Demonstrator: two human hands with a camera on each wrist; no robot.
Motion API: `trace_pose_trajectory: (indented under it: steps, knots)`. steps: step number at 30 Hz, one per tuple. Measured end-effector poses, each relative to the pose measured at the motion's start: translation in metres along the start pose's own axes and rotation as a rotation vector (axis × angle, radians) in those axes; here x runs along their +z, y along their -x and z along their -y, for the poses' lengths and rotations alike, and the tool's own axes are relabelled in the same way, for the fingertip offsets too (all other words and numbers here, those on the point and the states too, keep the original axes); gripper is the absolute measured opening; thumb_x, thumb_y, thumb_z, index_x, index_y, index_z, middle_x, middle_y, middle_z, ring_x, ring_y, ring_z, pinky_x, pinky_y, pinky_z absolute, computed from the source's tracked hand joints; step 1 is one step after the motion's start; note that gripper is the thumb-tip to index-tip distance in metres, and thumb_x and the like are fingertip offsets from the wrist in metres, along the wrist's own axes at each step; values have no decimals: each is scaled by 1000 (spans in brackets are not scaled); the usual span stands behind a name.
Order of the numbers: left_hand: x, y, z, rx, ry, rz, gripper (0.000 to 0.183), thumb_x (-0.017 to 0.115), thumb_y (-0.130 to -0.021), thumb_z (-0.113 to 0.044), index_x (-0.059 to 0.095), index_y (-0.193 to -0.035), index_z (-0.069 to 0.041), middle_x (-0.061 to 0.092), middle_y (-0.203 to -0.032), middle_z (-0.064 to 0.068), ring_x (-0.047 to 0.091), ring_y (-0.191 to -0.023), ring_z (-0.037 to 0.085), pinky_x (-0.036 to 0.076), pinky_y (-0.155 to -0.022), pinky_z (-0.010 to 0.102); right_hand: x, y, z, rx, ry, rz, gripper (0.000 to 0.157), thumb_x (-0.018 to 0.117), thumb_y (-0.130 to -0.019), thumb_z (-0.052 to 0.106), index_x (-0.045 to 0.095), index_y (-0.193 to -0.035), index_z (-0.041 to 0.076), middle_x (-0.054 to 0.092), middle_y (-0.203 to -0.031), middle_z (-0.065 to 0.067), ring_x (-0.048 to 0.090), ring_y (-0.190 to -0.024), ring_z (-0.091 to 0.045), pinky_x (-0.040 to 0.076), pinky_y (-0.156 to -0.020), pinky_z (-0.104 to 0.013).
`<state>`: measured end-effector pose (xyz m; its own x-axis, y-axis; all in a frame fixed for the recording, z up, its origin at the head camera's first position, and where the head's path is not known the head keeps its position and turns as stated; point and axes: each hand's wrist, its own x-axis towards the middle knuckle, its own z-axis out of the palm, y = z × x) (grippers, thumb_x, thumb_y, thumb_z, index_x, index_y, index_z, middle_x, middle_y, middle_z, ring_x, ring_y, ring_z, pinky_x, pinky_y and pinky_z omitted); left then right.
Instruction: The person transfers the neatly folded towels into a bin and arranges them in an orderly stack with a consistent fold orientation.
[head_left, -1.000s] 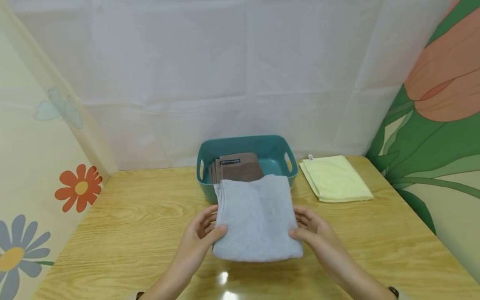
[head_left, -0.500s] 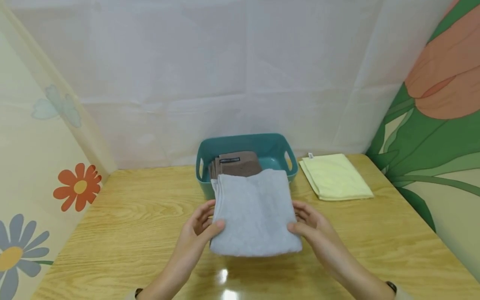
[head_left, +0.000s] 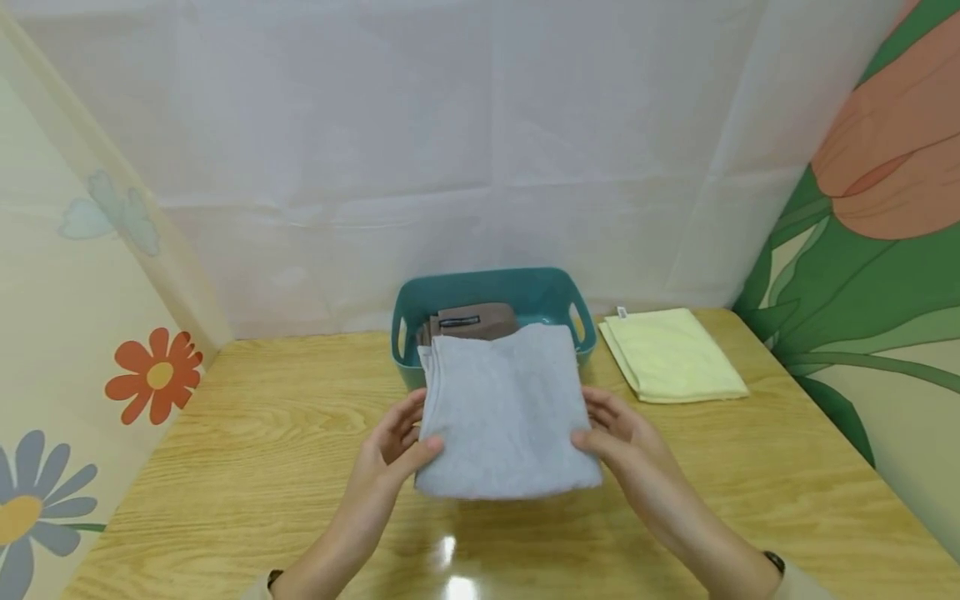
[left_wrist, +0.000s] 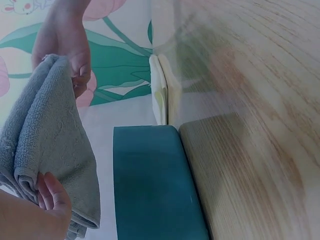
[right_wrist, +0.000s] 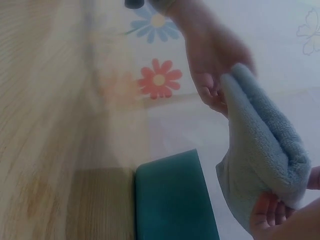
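Note:
A folded grey towel [head_left: 506,417] hangs above the table in both hands, its far edge overlapping the front of a teal basket [head_left: 495,283]. At its left side my left hand [head_left: 393,454] grips it, thumb on top and fingers underneath. My right hand [head_left: 626,446] pinches the opposite side the same way. Both wrist views show the towel's thick folded layers, with the teal basket [left_wrist: 150,185] standing beyond and below it. Inside the basket, at its left, sits a folded brown towel [head_left: 487,321] with a dark label, partly hidden by the grey one.
A folded pale yellow towel [head_left: 675,354] with a small white tag lies right of the basket. The wooden table [head_left: 300,417] meets a white sheet [head_left: 480,150] behind, and flower-printed panels rise on both sides.
The grey towel and both hands have moved slightly forward toward the basket, covering more of the brown towel. The grip on both sides stays the same.

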<state>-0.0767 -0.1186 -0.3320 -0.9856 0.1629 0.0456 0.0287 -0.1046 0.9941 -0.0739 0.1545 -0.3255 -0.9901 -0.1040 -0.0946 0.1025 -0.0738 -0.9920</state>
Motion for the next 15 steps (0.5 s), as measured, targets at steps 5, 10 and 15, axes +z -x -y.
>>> trace_pose_trajectory:
  steps: [5, 10, 15]
  knots:
    - [-3, -4, 0, -13, -18, -25, 56, 64, -94, -10, 44, -146, -7, 55, -130, 15, 57, -113, 25, 51, -91, 27, 6, -4, 3, -34, -23, -21, 57, 59, -90, 2, 39, -143, -3, 53, -133, -10, 53, -114, -14, 47, -92, -23]
    - [-4, -5, -1, -1, -24, -45, 57, 64, -95, -10, 43, -147, -4, 54, -130, 16, 57, -113, 23, 50, -90, 26, 10, -8, 5, -81, -43, -29, 55, 61, -89, 2, 41, -141, -5, 57, -126, -6, 54, -111, -15, 48, -91, -23]
    - [-5, -7, 0, -11, -19, -93, 54, 64, -96, -11, 45, -147, -8, 54, -132, 14, 57, -114, 20, 50, -90, 25, 15, -10, 5, -104, -69, -35, 54, 60, -89, 0, 42, -139, -6, 59, -123, -4, 55, -110, -16, 48, -92, -24]
